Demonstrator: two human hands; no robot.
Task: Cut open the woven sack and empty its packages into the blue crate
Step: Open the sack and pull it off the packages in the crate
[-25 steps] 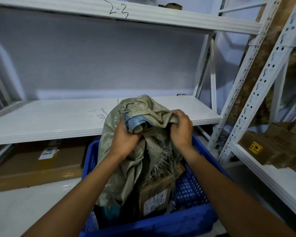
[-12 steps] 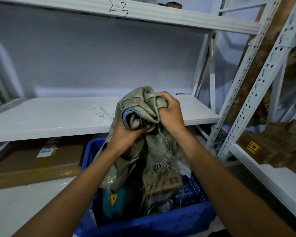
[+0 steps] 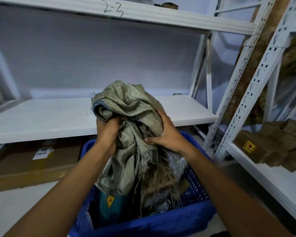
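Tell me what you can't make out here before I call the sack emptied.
Head view only:
- Inside the woven sack: bunched folds, gripped by left hand and right hand, hide any leftover package.
- The packages in the blue crate: hanging sack covers most; count unclear.
- The label on the cardboard box under the shelf: too small to read.

> so, woven sack?
>> olive-grey, bunched up mid-frame, frayed end dangling into blue crate, bottom centre
> and packages?
>> brown boxes plus a teal one, piled inside
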